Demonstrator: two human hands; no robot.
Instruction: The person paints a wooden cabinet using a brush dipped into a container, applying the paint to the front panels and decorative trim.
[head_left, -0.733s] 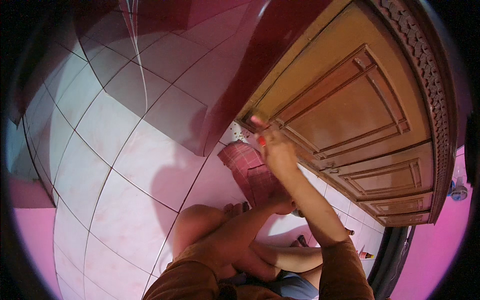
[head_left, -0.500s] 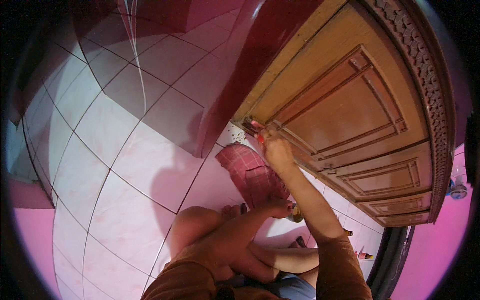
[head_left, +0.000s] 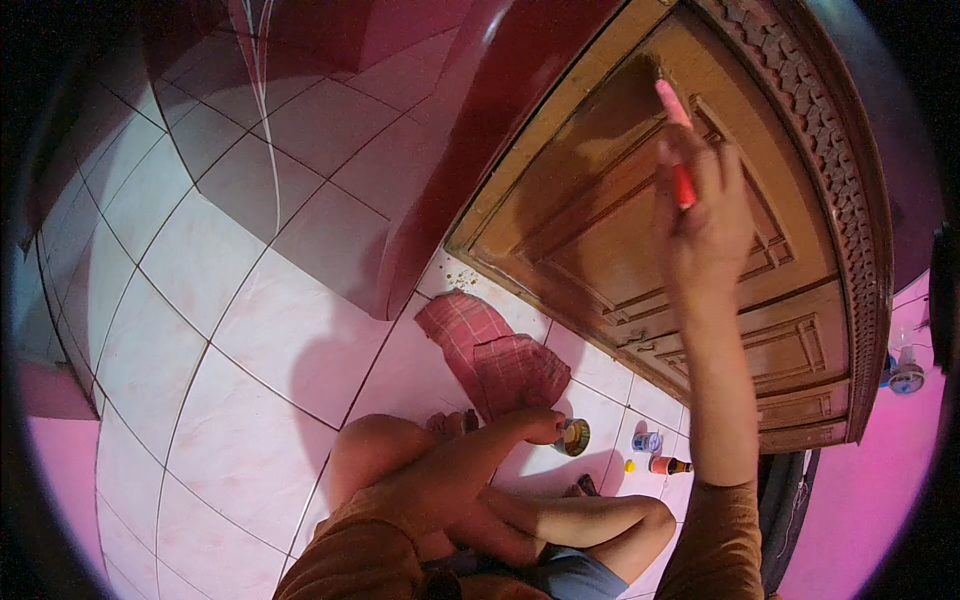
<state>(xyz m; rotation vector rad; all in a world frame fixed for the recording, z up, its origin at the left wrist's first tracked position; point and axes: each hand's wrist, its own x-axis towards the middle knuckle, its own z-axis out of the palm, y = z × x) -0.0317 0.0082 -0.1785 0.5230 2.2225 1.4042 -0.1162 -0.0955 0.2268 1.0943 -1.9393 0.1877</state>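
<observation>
My right hand point(head_left: 705, 215), slightly blurred, is raised against the upper part of a carved wooden cabinet door point(head_left: 640, 240). It grips a slim brush with a red handle point(head_left: 684, 188), the tip touching or very near the door's frame; the bristles are hard to make out. Low over the floor, my left hand point(head_left: 543, 427) closes on the rim of a small round can point(head_left: 573, 437) that has amber-brown stuff inside. A red plaid cloth point(head_left: 490, 350) lies crumpled just beyond that hand.
Right of the can stand a blue-and-white tin point(head_left: 647, 440), a yellow cap point(head_left: 629, 466) and a dark bottle point(head_left: 670, 465) on its side. Crumbs point(head_left: 460, 278) dot the tiles by the cabinet's corner. A glossy dark-red surface point(head_left: 480, 130) rises at the left of the cabinet.
My right hand has swung from the door's lower left corner up to its upper part, brush still in it. The tin and bottle show more fully now. My left hand stays at the can.
</observation>
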